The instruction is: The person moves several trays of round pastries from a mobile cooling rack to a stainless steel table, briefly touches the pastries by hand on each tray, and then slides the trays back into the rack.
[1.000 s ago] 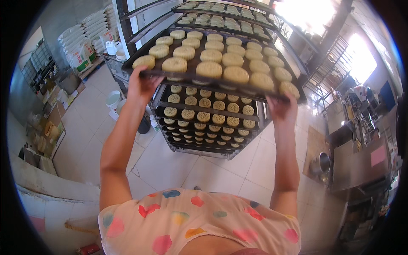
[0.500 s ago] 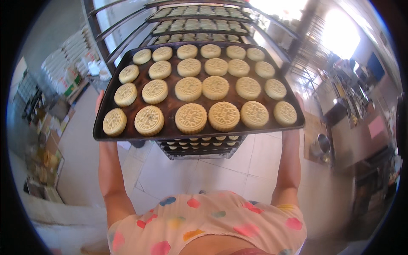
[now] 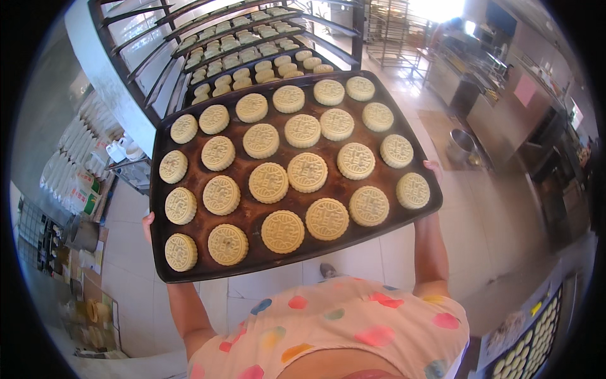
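Observation:
I hold a dark baking tray [image 3: 252,215] level in front of my chest, filled with several round pale stamped pastries [image 3: 307,172] in rows. My left hand [image 3: 148,226] grips the tray's left edge from beneath, only fingertips showing. My right hand [image 3: 434,169] grips the right edge, mostly hidden under the tray. Behind the tray stands a tall metal rack [image 3: 158,69] with more trays of the same pastries [image 3: 252,47] on its shelves.
White tiled floor [image 3: 480,227] lies below. A metal pot [image 3: 461,145] stands on the floor to the right by steel counters [image 3: 505,107]. Stacked white bags and boxes [image 3: 76,158] sit at left. Another tray of pastries [image 3: 536,335] shows at lower right.
The tray has come down from above head height, away from the rack, and now sits lower and closer to me, turned slightly to the right.

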A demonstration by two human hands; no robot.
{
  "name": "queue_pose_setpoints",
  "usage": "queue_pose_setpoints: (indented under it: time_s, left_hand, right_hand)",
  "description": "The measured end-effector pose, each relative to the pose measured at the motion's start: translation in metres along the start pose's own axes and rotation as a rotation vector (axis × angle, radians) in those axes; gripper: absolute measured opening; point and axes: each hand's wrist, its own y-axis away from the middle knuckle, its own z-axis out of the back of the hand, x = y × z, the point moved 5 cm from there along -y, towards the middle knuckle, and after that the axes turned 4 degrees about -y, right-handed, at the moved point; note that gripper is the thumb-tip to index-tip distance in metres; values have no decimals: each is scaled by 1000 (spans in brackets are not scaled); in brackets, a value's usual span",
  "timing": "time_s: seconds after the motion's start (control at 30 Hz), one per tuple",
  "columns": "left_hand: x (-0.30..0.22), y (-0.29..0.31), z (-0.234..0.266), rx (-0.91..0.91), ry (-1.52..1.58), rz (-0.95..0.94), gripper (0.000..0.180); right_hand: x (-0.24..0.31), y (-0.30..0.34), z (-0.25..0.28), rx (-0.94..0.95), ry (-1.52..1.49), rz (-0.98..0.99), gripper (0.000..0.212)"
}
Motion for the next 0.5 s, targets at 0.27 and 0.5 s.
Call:
queue_pose_setpoints:
  time_s: [0.27, 0.5]
  left_hand:
    - [-23, -39, -2, 26, 103, 422, 52]
    - [-24, -102, -34, 102, 167, 860, 50]
  right_hand:
    - [54, 121, -67, -456, 209, 188, 31]
    - [63, 169, -214, -491, 158, 117, 48]
